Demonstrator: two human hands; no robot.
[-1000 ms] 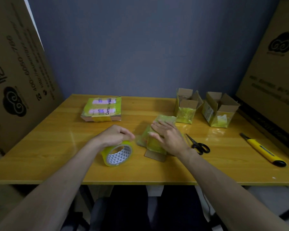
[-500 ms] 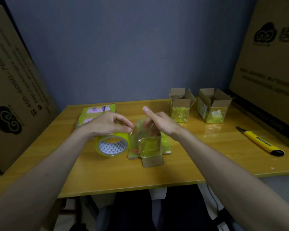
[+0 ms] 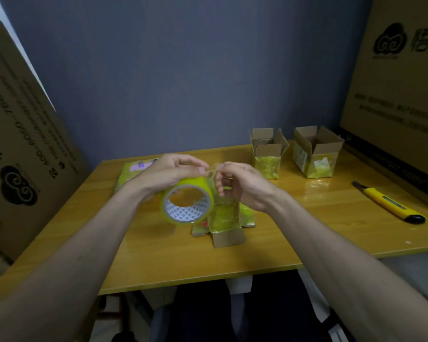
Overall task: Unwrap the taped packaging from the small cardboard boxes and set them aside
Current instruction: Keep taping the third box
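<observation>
Yellowish transparent tape is stretching between the two hands above the table: the left hand [image 3: 169, 172] is gripping the tape roll [image 3: 187, 203] from above, fingers curled round its outer band, and is holding it lifted off the wooden table [image 3: 143, 262], tilted so that its hollow core with the white triangle-patterned liner is facing the camera. The right hand [image 3: 242, 185] is hovering just beside it, fingers bent, thumb and forefinger pinching the free end of the tape [image 3: 214, 170] close to the left thumb. Directly under the right hand, a flattened small cardboard box [image 3: 224, 220], mostly wrapped in shiny yellow-green tape, is lying on the table with a bare brown flap pointing toward the near edge. Behind the left hand, a flat yellow-green taped package [image 3: 131, 169] with a pale label is lying near the far left side of the table, largely hidden by the hand. Toward the far right, two opened small boxes are standing upright just beside each other, flaps up: the left opened box [image 3: 267, 154] and the right opened box [image 3: 316, 154], both wearing yellow tape on their lower fronts. A yellow utility knife [image 3: 389, 205] is lying well apart on the right. Large printed cartons are leaning at both sides: left carton [image 3: 22, 144], right carton [image 3: 400, 82]
</observation>
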